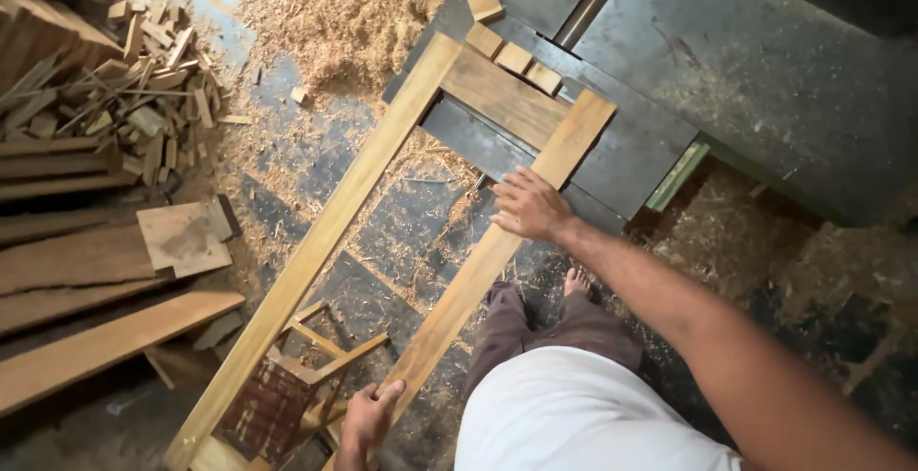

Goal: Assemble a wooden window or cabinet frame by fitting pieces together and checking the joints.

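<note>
A long wooden frame [316,241] made of two side rails and a cross piece [502,96] lies tilted, its far end resting on a dark machine table [755,60]. My right hand [529,205] presses flat on the right rail [535,184], fingers spread. My left hand [370,414] grips the same rail lower down, near the bottom of the view. Three small wooden blocks [514,57] sit on the table just beyond the cross piece.
Sawdust heaps [354,12] cover the floor. Offcut scraps [124,88] and stacked planks [86,270] lie at the left. A small wooden stool [287,385] stands under the frame. My bare foot [577,283] is beside the machine base.
</note>
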